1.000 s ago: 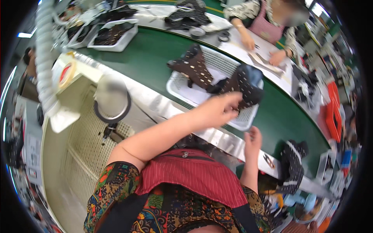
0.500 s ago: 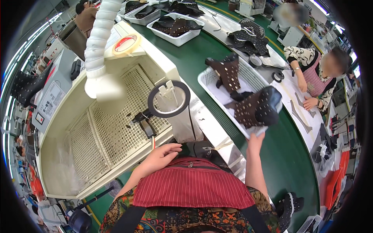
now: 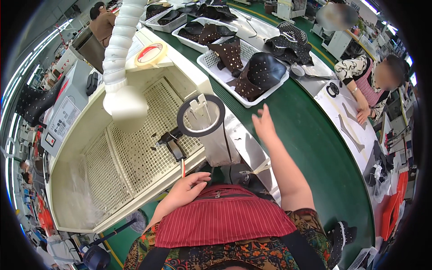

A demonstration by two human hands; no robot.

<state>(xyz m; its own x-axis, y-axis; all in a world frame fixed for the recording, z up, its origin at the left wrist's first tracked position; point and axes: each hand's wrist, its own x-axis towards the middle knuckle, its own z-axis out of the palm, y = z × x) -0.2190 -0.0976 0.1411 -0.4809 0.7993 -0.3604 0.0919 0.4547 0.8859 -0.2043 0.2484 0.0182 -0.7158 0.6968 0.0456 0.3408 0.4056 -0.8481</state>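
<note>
My right hand (image 3: 265, 125) reaches forward over the green belt, fingers apart and holding nothing. Just beyond its fingertips sits a white plastic basket (image 3: 245, 103), apart from the hand. In the basket lie studded dark brown leather pieces (image 3: 228, 56), shaped like boot uppers, one with a shiny black part (image 3: 266, 71). My left hand (image 3: 188, 188) rests in front of the red striped apron (image 3: 225, 216), near the booth's front edge. Its fingers are loosely stretched with nothing visible in them.
A cream booth with a perforated floor (image 3: 96, 162) stands left, under a white ribbed hose (image 3: 118, 49). A black-ringed holder (image 3: 201, 115) with a plastic bag is at its corner. More filled baskets (image 3: 204, 47) stand farther along the belt (image 3: 315, 148). A co-worker (image 3: 366, 87) handles flat pieces at right.
The basket has moved away and to the left along the belt, up beside another basket. My right hand has let go of it and moved forward. My left hand has barely moved.
</note>
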